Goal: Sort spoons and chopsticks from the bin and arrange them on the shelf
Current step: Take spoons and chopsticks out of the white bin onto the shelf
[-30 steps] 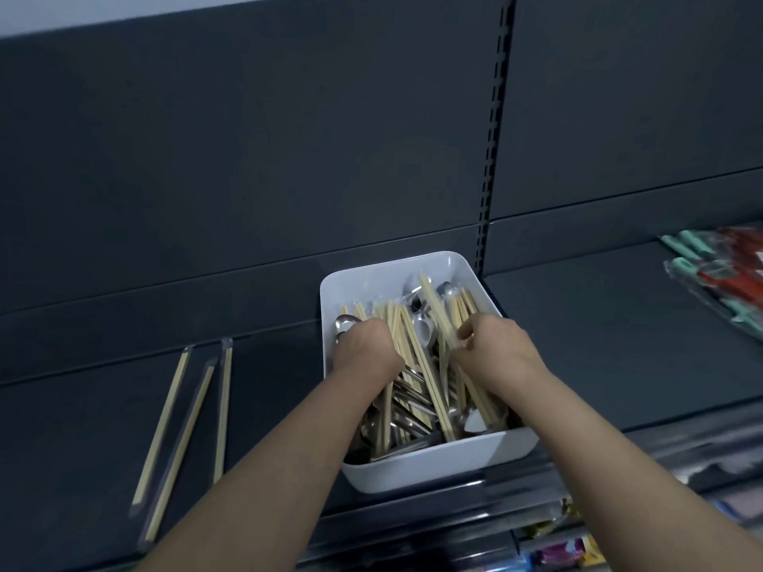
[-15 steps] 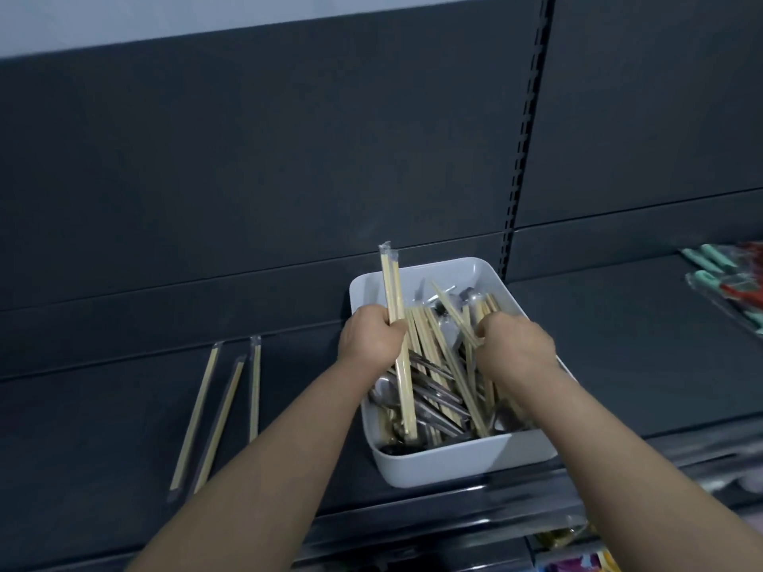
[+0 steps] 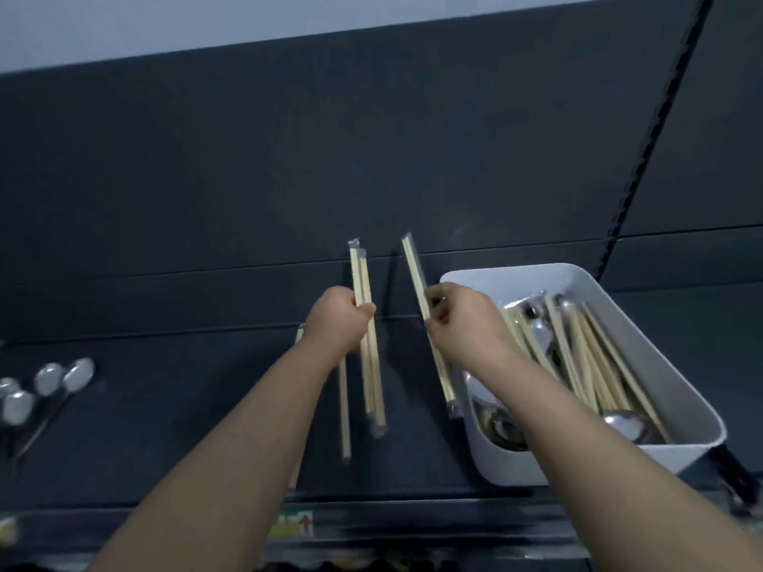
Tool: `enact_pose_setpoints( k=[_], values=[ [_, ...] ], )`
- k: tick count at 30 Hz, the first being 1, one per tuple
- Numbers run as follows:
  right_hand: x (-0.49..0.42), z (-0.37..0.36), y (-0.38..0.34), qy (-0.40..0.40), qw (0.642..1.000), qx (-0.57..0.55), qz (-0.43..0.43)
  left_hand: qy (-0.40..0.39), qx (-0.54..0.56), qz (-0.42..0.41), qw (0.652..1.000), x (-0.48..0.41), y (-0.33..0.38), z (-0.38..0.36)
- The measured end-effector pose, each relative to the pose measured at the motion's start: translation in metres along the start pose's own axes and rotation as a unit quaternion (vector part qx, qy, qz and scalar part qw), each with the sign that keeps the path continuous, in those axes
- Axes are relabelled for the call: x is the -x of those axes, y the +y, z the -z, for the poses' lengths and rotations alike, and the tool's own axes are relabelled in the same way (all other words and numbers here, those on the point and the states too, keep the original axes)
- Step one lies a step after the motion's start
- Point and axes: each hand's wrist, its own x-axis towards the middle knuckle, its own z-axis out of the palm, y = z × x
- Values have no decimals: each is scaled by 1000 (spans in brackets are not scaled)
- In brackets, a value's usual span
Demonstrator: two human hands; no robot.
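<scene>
dark shelf (image 3: 198, 406) with dark back panel; white bin (image 3: 644, 460) sits at its right, holding mixed chopsticks (image 3: 594, 365) and spoons (image 3: 623, 421). sorted spoons (image 3: 49, 386) lie at the far left. a few loose chopsticks (image 3: 344, 406) lie on the shelf between the spoons and the bin, partly hidden by the left arm.

left hand (image 3: 338, 319) is closed around a wrapped chopstick bundle (image 3: 369, 348), held roughly upright above the shelf. right hand (image 3: 462, 319) pinches a single wrapped pair (image 3: 429, 324) between thumb and fingertips, just left of the bin wall.

step in hand, as judged: placing chopsticks on the shelf.

procedure:
- lower each set flat, parallel to the chopsticks already laid.
- keep them near that group and well apart from the spoons.
- release only once the full length rests on the shelf, so that nothing rolls off the front edge.
- keep wrappers untwisted.
</scene>
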Motion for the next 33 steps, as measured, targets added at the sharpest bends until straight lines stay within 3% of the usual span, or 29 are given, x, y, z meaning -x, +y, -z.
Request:
enact_pose_setpoints(
  k=[3, 6, 14, 16, 20, 23, 29, 33],
  values=[
    [6, -52, -14, -79, 996, 45, 7, -31, -81, 36, 996, 3, -51, 13],
    [12, -94, -19, -136, 988, 73, 1, -62, -92, 49, 993, 4, -90, 17],
    [18, -147, -32, -190, 978, 83, -4, -39, -152, 19, 987, -2, -130, 23],
    [19, -138, -32, -161, 979, 119, 24, -19, -150, -3, 989, -3, -127, 25],
    [22, -95, -25, 2, 961, 251, 121, 3, -104, -49, 993, -4, -97, 18],
    [21, -61, -8, 67, 944, 304, 111, -5, -89, -101, 991, -3, -61, 0],
    [34, -1, 55, 60, 955, 291, 21, -36, -93, -163, 982, 13, 9, -49],
    [38, 30, 98, -3, 961, 268, -69, -45, -93, -163, 981, 27, 36, -78]
  ],
)
